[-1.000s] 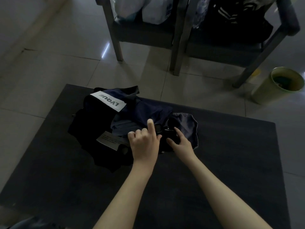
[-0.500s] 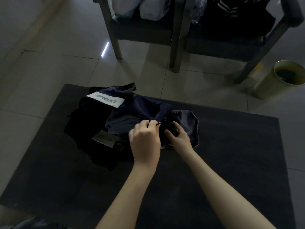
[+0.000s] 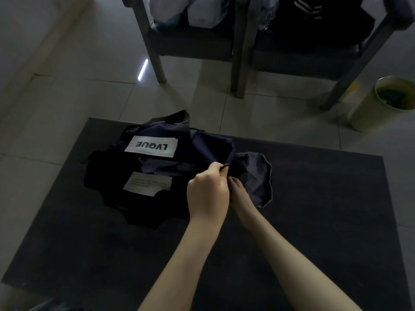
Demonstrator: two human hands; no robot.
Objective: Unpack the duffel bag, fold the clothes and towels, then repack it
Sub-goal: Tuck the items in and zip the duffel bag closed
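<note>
Since a second ago the left hand (image 3: 207, 194) has folded its pointing finger down into a pinch, and the duffel bag (image 3: 107, 176) has been pulled wider open, its white label (image 3: 151, 146) now lying flatter toward the camera.

Thumb and forefinger of that hand are clamped on a small dark tab (image 3: 225, 166) at the bag's 3 o'clock end. Just beside it, the right hand (image 3: 239, 194) curls its fingers into the dark fabric of the same end; the left hand hides its fingertips. Both hands are close together, touching or nearly so.

Inside the open mouth, a crumple of paler blue-grey clothing (image 3: 161, 168) shows between the two sides. How much more lies beneath cannot be made out in the dim light.

Dark navy and slumped, the bag has soft, creased walls and a strap loop (image 3: 179, 120) rising at its 12 o'clock edge. Its white label reads LVQUE, upside down from this view. A second pale label (image 3: 147, 184) with small, unreadable print sits on the near side. At the 3 o'clock end a grey-blue cloth (image 3: 258, 176) lies rumpled against the bag; whether it belongs to the bag is unclear.

All of this rests on the dark bench (image 3: 314, 221), toward its 11 o'clock corner.

Beyond, on the pale tiled floor (image 3: 67, 97) at 12 o'clock, stand two dark chairs (image 3: 190, 43); one holds pale plastic bags (image 3: 202, 12), the other a dark garment with white stripes (image 3: 307, 5). At 2 o'clock a yellowish bin (image 3: 368, 108) stands with something dark inside.
</note>
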